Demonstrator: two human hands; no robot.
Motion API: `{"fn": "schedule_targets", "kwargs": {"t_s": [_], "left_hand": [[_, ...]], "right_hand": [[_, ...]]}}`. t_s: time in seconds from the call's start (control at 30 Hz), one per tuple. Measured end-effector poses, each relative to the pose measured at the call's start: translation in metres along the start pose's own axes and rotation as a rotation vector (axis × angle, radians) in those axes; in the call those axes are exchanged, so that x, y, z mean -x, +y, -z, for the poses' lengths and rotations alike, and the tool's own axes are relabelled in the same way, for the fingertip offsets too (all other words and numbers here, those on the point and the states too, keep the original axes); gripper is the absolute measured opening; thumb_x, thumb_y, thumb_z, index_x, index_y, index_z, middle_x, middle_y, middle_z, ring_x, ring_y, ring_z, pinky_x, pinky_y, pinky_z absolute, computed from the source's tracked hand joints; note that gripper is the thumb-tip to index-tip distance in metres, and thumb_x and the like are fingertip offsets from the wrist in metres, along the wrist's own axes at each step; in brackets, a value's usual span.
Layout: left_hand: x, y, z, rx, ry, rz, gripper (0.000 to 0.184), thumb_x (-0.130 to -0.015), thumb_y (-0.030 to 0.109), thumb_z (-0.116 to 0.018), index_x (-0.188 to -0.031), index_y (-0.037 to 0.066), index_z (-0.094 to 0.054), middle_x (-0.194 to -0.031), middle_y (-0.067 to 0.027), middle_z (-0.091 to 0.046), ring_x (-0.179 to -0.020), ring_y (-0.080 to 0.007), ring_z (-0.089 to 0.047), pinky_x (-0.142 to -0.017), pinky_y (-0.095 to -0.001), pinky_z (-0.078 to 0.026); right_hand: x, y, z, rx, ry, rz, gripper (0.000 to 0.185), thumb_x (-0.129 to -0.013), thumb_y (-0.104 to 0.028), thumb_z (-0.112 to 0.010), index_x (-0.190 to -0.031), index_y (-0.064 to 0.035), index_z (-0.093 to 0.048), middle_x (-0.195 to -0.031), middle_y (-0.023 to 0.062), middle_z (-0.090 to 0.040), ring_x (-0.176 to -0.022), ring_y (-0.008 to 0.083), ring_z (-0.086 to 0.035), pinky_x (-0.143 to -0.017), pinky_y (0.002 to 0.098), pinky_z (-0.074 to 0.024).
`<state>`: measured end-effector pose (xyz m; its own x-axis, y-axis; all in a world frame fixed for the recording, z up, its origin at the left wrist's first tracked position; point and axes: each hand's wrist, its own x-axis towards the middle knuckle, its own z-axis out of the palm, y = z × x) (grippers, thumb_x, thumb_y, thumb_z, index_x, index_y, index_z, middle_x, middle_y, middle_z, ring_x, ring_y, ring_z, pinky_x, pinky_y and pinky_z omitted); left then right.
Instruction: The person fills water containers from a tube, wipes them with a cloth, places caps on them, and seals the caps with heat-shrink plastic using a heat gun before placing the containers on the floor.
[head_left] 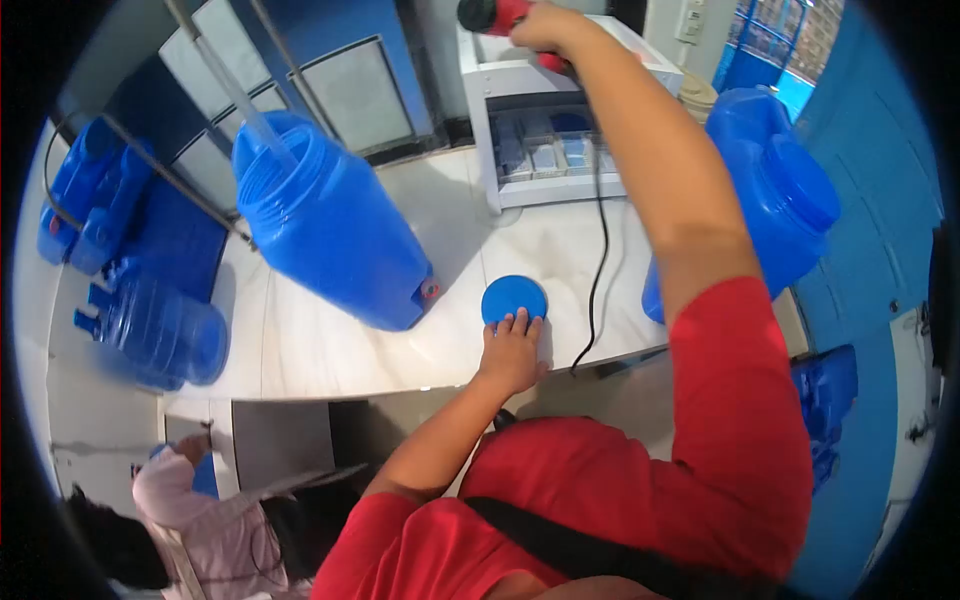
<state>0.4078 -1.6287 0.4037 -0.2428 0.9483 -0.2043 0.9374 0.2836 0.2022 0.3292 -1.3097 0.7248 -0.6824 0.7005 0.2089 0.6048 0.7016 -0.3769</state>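
Note:
My left hand [512, 357] rests at the near rim of a round blue cap [514, 298] lying flat on the counter, fingers stretched out over its edge. Raised at the top, above a white shelf unit, my right hand [545, 27] is closed around a red and black heat gun [494, 15], its dark nozzle pointing left. A black cord [603, 240] hangs down beside my right arm to the counter's front edge. Left of the cap stands an uncapped blue water container [345, 235] with a clear tube in its mouth.
The white shelf unit [545, 195] holds small boxes. A capped blue container [765, 190] stands at right, partly behind my arm. More blue jugs [165, 325] sit at left. A person in pink [215, 530] is at the lower left. The counter [350, 375] ends before me.

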Motion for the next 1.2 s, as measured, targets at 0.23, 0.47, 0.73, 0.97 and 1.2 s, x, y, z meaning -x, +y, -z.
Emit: {"fn": "schedule_targets", "kwargs": {"t_s": [0.23,0.47,0.73,0.97,1.2], "left_hand": [[0.038,-0.039,0.038,0.544,0.412,-0.454,0.073,-0.081,0.024,-0.079,-0.144,0.006,-0.047,-0.146,-0.0217,-0.05,-0.134,-0.0369,-0.049,-0.106,-0.0483,-0.042],[0.117,-0.201,0.163,0.679,1.523,-0.347,0.022,-0.097,-0.001,-0.054,-0.119,0.002,-0.055,-0.107,-0.0149,-0.061,-0.09,-0.0191,-0.057,-0.08,-0.0305,-0.048],[0.04,-0.31,0.315,-0.247,1.182,-0.027,0.04,-0.091,0.007,-0.066,-0.13,0.011,-0.061,-0.13,-0.0122,-0.06,-0.119,-0.0229,-0.06,-0.102,-0.0361,-0.048],[-0.014,-0.334,0.359,-0.661,0.884,-0.323,0.025,-0.084,0.016,-0.077,-0.106,0.006,-0.069,-0.105,-0.0172,-0.069,-0.103,-0.0306,-0.066,-0.089,-0.0426,-0.053],[-0.008,-0.297,0.349,-0.111,0.863,-0.142,0.018,-0.082,0.012,-0.08,-0.077,0.005,-0.063,-0.071,-0.0083,-0.061,-0.071,-0.0227,-0.062,-0.064,-0.0376,-0.049]], "right_hand": [[0.06,-0.006,0.006,-0.206,0.525,0.342,0.042,-0.084,-0.031,-0.068,-0.109,0.0027,-0.068,-0.09,0.0235,-0.072,-0.086,0.0333,-0.071,-0.078,0.0435,-0.0551],[0.294,0.096,0.046,0.837,0.994,-0.189,0.055,-0.079,-0.04,-0.082,-0.128,-0.0211,-0.067,-0.142,0.0168,-0.053,-0.132,0.0344,-0.048,-0.109,0.0522,-0.0322],[0.311,0.246,0.065,0.552,0.911,0.061,0.051,-0.082,-0.044,-0.081,-0.126,-0.0182,-0.069,-0.143,0.0218,-0.05,-0.134,0.0375,-0.046,-0.11,0.0504,-0.0394],[0.322,0.243,0.051,0.612,1.088,-0.116,0.052,-0.087,-0.043,-0.076,-0.121,-0.0057,-0.066,-0.123,0.0217,-0.06,-0.127,0.0354,-0.052,-0.103,0.0492,-0.0473],[0.291,0.11,-0.075,-0.696,0.625,0.755,0.022,-0.094,-0.022,-0.055,-0.104,-0.0032,-0.059,-0.111,0.0189,-0.062,-0.1,0.0346,-0.063,-0.09,0.0464,-0.0516]]}}
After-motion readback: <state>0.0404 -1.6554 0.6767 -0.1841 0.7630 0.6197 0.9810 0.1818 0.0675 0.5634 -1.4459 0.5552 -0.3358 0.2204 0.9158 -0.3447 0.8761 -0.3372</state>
